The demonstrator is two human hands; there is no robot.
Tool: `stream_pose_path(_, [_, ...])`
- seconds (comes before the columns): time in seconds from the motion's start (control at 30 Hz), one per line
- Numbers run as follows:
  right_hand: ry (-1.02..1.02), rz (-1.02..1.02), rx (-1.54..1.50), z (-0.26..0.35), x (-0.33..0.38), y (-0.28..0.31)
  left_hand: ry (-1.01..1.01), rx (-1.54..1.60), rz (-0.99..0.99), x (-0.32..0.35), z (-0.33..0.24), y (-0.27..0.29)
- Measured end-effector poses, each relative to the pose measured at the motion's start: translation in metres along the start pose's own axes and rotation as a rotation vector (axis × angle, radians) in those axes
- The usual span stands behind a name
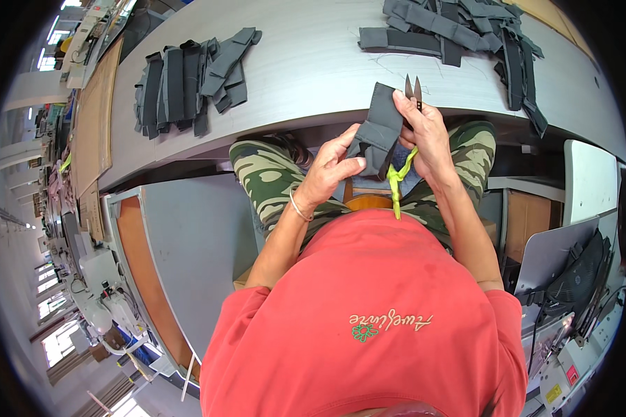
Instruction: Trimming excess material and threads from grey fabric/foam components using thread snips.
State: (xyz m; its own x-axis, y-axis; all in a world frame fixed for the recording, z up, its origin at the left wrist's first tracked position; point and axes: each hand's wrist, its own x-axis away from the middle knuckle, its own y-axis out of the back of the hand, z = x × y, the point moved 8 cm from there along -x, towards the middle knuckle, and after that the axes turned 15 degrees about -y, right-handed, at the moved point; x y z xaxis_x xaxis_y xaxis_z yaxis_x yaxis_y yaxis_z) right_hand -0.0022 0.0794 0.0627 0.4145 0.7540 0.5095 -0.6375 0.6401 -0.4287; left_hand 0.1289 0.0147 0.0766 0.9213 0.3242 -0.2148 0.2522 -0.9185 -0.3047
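Observation:
A folded dark grey fabric strip (381,125) is held up over my lap, just off the table's near edge. My left hand (325,170) is closed on its lower left part, thumb on top. In my right hand (428,135) a pair of thread snips (414,90) is gripped, dark blades apart and pointing away from me. The right thumb also presses the strip's upper right edge. From the snips' handle end, below that hand, a knotted yellow-green cloth tie (396,182) hangs down. The strip's lower folds are partly hidden by my fingers.
On the pale table (306,69) a row of grey strips (188,83) lies at the left. A heaped pile of similar strips (459,31) sits at the far right, some hanging toward the near edge. Loose threads lie near the pile. A grey panel (198,243) stands at my left, a cardboard box (528,226) at my right.

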Motion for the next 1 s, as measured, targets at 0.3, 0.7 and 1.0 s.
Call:
stream_pose_path(0.3, [0.422, -0.292, 0.723, 0.038, 0.03, 0.003, 0.01, 0.043, -0.331, 0.002, 0.003, 0.03])
stream_pose_path(0.7, [0.745, -0.282, 1.182, 0.047, 0.059, -0.033, 0.047, -0.001, -0.277, -0.001, 0.003, 0.029])
stream_pose_path(1.0, [0.671, -0.261, 1.097, 0.041, 0.055, -0.029, 0.078, -0.055, -0.287, 0.002, 0.004, 0.031])
